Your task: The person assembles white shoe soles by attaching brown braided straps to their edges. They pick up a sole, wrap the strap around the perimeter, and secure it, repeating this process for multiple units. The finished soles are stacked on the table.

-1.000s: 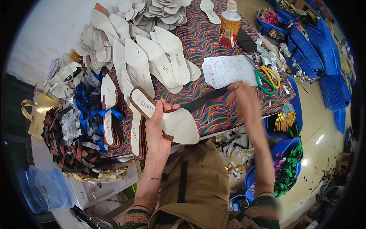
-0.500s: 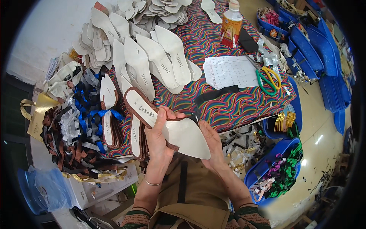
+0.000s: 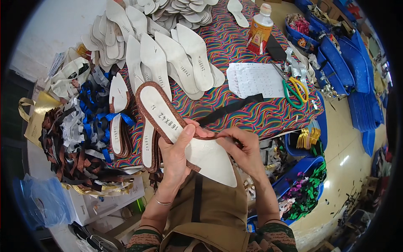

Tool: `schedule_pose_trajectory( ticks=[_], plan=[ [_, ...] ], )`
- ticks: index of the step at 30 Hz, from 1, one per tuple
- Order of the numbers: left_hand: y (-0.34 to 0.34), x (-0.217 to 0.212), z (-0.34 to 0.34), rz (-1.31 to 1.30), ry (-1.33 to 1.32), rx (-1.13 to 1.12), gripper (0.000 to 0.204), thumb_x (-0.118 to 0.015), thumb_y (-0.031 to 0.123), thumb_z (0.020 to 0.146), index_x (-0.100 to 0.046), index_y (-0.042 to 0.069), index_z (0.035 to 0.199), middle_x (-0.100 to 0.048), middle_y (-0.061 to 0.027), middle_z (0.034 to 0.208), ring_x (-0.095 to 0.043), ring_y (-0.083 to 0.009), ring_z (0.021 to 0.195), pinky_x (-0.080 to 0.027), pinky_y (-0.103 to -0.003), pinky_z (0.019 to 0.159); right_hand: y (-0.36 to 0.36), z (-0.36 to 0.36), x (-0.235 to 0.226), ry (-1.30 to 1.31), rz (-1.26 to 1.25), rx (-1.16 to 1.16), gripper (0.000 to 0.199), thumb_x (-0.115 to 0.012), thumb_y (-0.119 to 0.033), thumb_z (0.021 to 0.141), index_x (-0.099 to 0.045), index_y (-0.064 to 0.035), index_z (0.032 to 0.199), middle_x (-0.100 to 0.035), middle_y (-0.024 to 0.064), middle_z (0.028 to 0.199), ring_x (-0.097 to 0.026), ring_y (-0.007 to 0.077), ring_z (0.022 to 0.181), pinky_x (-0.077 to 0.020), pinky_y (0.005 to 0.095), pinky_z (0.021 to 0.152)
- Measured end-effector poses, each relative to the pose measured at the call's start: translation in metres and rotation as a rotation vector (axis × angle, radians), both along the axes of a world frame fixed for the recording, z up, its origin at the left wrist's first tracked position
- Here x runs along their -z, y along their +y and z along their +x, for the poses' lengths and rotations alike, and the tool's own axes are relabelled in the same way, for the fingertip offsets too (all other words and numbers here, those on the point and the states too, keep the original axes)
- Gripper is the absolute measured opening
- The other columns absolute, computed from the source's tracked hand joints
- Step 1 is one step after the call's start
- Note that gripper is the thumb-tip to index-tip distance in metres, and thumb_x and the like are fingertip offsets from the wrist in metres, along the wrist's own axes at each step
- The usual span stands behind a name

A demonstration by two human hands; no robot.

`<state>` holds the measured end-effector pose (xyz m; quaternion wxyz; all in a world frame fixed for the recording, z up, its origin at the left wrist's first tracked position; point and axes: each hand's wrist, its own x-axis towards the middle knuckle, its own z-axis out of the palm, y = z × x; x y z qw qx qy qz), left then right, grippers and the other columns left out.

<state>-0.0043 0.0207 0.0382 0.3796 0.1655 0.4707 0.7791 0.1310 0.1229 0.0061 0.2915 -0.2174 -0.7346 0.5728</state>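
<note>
A pointed white shoe insole (image 3: 212, 161) with brown glittery edging round its heel is held up in front of me, tilted, toe toward the lower right. My left hand (image 3: 176, 149) is closed round its middle, thumb on top and fingers under the far side. At the far edge of the toe part, where the brown edging ends, my right hand (image 3: 243, 151) pinches with thumb and forefinger. A black strip (image 3: 235, 108) lies on the cloth just beyond; whether it touches the insole is hidden behind the fingers.
Edged insoles (image 3: 147, 145) are stacked left of my hands, with plain white insoles (image 3: 178, 67) piled beyond. Scissors (image 3: 294, 90), a paper sheet (image 3: 252, 80) and a bottle (image 3: 260, 29) lie or stand on the patterned cloth. Strips (image 3: 58, 147) hang at left; blue bins (image 3: 300, 180) stand right.
My right hand has moved from the toe's right side up to its far edge and now pinches there. The insole has shifted slightly nearer me, and the black strip lies differently.
</note>
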Motion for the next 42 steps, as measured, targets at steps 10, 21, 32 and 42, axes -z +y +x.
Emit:
schedule_pose_trajectory(
  ticks=[10,21,32,42],
  plan=[
    [-0.007,-0.004,0.002,0.091,0.104,0.082,0.010,-0.058,0.003,0.091,-0.058,-0.006,0.092,-0.062,-0.0127,0.075,-0.066,-0.0260,0.074,-0.056,-0.040,0.072,-0.010,0.018,0.000,0.044,0.708,0.027,0.012,-0.061,0.004,0.080,-0.059,-0.0004,0.091,-0.054,0.0039,0.063,-0.053,0.0147,0.053,-0.0408,0.0278,0.049],
    [-0.006,-0.005,0.002,-0.024,0.085,0.184,0.019,-0.060,-0.004,0.086,-0.058,-0.007,0.105,-0.068,-0.0189,0.092,-0.069,-0.0264,0.089,-0.057,-0.039,0.080,-0.020,0.012,-0.003,-0.031,-0.130,-0.029,0.023,-0.062,-0.005,0.088,-0.052,-0.0003,0.068,-0.042,-0.0038,0.058,-0.034,0.0021,0.059,-0.0290,0.0222,0.049],
    [-0.027,0.009,-0.017,-0.128,0.077,0.501,0.032,-0.064,-0.009,0.077,-0.061,-0.005,0.109,-0.071,-0.0156,0.097,-0.069,-0.0208,0.090,-0.056,-0.033,0.079,-0.026,0.019,0.016,0.034,-0.246,0.025,0.021,-0.065,-0.004,0.085,-0.055,-0.0010,0.068,-0.049,-0.0031,0.058,-0.041,0.0019,0.056,-0.0316,0.0233,0.049],
    [-0.046,0.019,0.006,-0.262,0.098,0.652,0.024,-0.061,-0.004,0.082,-0.065,-0.005,0.105,-0.071,-0.0114,0.096,-0.067,-0.0157,0.091,-0.053,-0.030,0.083,-0.028,-0.014,-0.024,0.231,-0.633,0.020,0.020,-0.068,-0.003,0.086,-0.057,-0.0029,0.070,-0.052,-0.0038,0.066,-0.039,0.0016,0.058,-0.0310,0.0214,0.051]
  ],
)
